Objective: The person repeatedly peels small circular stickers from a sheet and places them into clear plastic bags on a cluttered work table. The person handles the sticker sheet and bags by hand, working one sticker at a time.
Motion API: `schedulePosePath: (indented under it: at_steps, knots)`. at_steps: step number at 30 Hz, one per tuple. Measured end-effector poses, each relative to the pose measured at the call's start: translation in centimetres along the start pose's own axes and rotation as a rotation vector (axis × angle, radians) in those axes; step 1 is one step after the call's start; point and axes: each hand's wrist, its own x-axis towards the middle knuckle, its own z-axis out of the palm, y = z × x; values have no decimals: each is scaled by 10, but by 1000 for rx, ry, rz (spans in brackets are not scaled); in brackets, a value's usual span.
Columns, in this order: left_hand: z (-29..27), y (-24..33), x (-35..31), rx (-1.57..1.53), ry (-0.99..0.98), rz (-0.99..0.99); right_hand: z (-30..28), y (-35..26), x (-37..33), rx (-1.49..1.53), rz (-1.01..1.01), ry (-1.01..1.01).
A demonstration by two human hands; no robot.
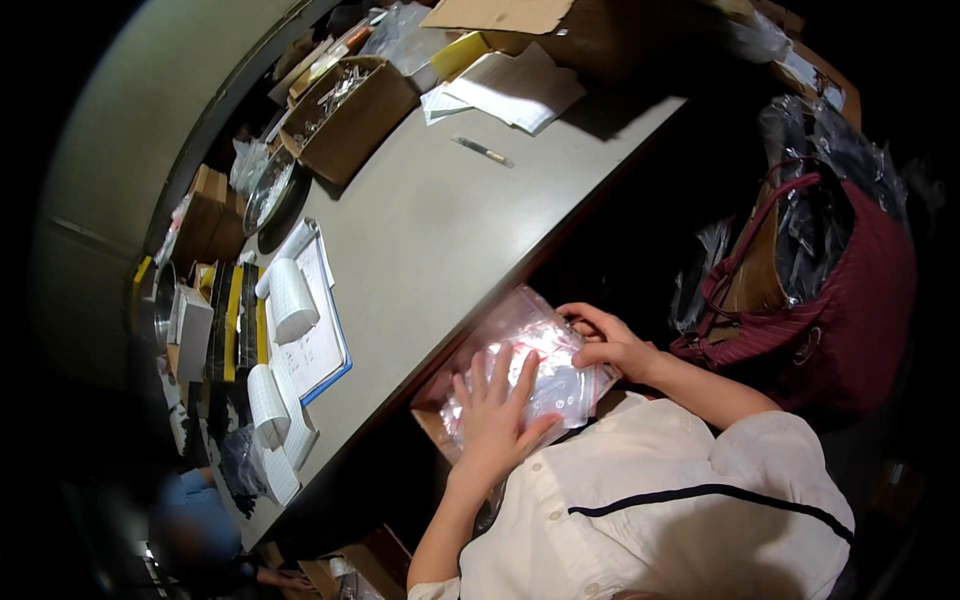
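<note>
A shallow cardboard box (432,428) rests against my front, just below the table's near edge. Clear plastic bags (567,388) with red lines fill it and shine under the light. My left hand (497,408) lies over the bags with its fingers spread, pressing nothing between them. At the right edge of the stack my right hand (618,345) has its fingers curled, thumb on top of the bags. Its fingertips are partly hidden there.
On the grey table (420,230) lie a blue clipboard (327,375) with curled papers, a pen (483,152) and loose sheets (515,88). A carton of metal parts (352,125) stands behind. A maroon bag (840,310) hangs at right. Another person (200,515) is at lower left.
</note>
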Motion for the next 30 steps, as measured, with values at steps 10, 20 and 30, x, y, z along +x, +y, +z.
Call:
schedulePosePath:
  at_steps: [10,20,30]
  knots:
    - [-53,54,-90,231,117,-295,89,-22,-6,13,-208,-309]
    - [-141,23,-14,319,258,-114,98,-117,26,28,-288,-267]
    - [-109,-80,122,257,58,50,78,-189,18,-628,-930,68]
